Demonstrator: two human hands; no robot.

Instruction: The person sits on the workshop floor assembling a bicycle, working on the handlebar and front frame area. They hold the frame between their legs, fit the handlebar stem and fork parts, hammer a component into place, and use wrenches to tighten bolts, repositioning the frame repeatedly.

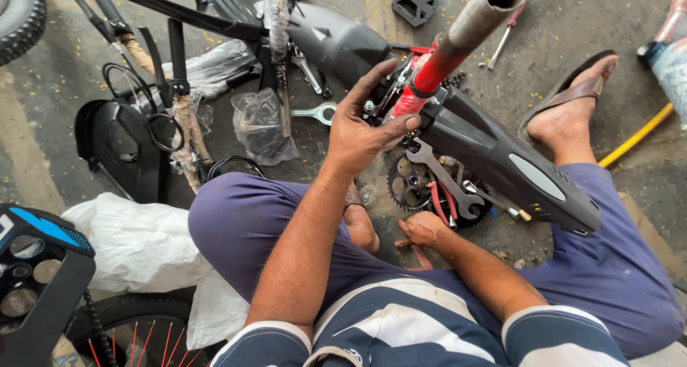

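From my feed the left hand [361, 123] wrapped open-fingered around the red bike frame [429, 73] (stiff, heavy-looking), while below it the right hand [422, 229] gripped red-handled pliers [440, 199].

Two spanners [442, 177], one pedal [414, 0]

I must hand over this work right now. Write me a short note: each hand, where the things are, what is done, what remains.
Left hand: gripping the bicycle frame at the joint where the red tube meets the black chain guard.
Right hand: low on the ground by the chainring, fingers closed on a red-handled tool.
A spanner lies across the chainring; another spanner lies by the plastic bag.
Done: guard sits on the frame.
Left: cannot tell which fasteners are tight; check them.
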